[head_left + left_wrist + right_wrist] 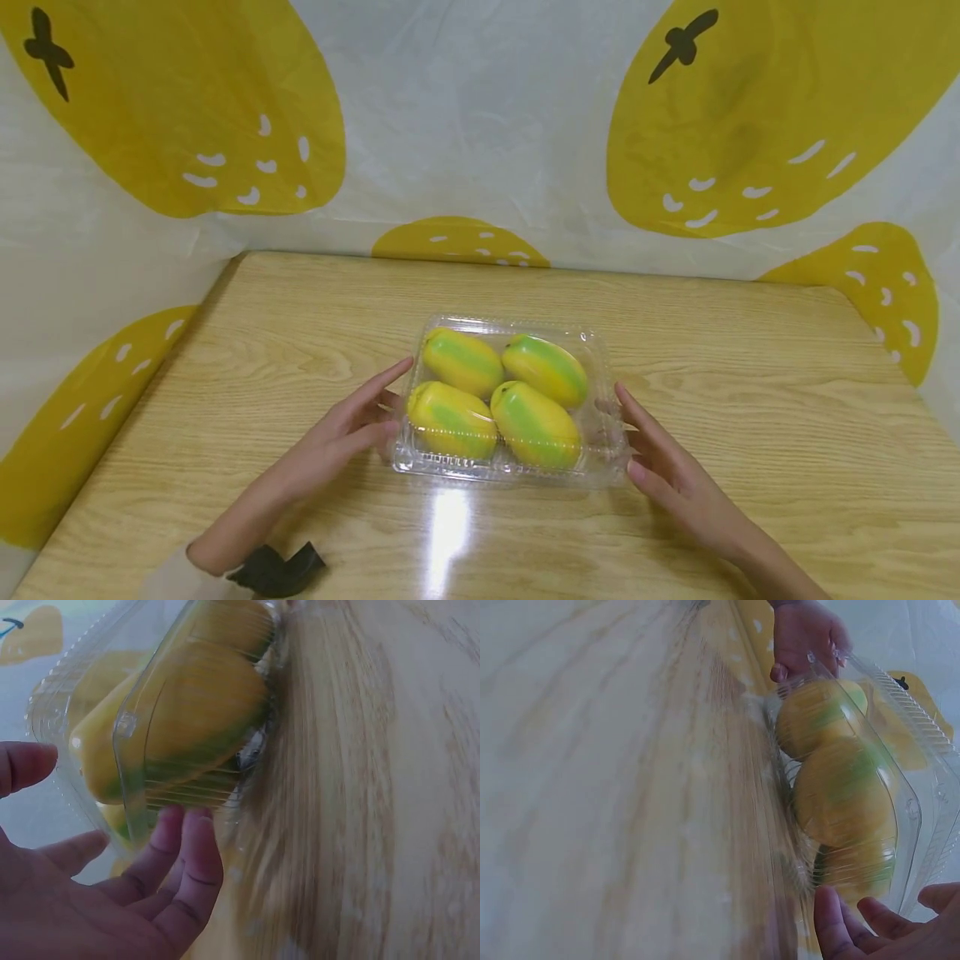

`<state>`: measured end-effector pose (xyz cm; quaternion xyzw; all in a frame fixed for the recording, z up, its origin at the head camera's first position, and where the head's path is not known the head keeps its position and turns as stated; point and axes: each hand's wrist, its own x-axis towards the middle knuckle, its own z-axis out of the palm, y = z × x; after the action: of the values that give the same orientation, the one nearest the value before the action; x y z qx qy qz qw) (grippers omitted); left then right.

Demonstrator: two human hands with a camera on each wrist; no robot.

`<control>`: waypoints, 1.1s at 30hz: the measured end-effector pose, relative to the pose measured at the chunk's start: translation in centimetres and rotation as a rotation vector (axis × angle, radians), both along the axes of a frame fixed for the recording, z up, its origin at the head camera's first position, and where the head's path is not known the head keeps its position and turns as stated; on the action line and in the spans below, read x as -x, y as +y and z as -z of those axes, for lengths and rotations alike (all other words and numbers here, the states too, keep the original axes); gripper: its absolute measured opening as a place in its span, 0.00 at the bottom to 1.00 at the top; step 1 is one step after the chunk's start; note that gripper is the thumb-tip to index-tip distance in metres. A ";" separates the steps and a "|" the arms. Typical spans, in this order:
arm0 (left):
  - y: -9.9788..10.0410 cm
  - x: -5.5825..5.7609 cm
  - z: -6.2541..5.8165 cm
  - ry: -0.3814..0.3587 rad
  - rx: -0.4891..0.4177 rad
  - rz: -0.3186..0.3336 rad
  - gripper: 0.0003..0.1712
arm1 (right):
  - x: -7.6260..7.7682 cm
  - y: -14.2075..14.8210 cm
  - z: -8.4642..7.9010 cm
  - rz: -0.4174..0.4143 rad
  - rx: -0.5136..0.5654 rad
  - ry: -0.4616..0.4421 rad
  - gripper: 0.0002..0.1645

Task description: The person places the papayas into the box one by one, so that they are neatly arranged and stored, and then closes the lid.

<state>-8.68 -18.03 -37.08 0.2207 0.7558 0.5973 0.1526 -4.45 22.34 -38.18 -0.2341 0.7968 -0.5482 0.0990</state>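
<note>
A clear plastic clamshell box [517, 477] stands on the table, with several smooth yellow-and-green fruits [536, 425], like mangoes or papayas, inside it. My left hand [345, 433] is at the box's left end. In the left wrist view, its fingertips [199, 825] reach the lower side of the box, and the thumb lies apart from the rim. At the opposite end is my right hand [675, 475], fingers spread and loosely bent. Its fingertips [827, 900] come close to the box's side in the right wrist view; whether they touch I cannot tell.
The wood-grain table [750, 417] extends around the box on all sides. A white curtain [480, 125] with large yellow fruit prints hangs behind and on the left. A black strap [277, 571] sits by the left wrist.
</note>
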 end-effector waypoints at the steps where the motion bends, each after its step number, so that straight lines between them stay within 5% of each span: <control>1: 0.0 0.0 0.0 -0.004 -0.031 0.025 0.37 | 0.0 0.0 0.0 0.004 0.004 -0.004 0.42; 10: 0.3 0.0 0.5 -0.097 -0.162 0.131 0.43 | 0.0 -0.5 0.3 0.004 0.059 0.016 0.44; 25: 0.5 -0.2 1.0 -0.133 -0.176 0.133 0.45 | 0.2 -0.7 0.6 -0.106 0.331 -0.085 0.44; 33: 0.5 -0.2 1.3 -0.173 -0.217 0.137 0.45 | 0.0 -0.7 1.0 -0.066 0.330 -0.125 0.45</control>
<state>-8.50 -17.50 -38.35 0.2349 0.6539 0.6804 0.2328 -4.46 21.61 -39.18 -0.2387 0.6801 -0.6815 0.1267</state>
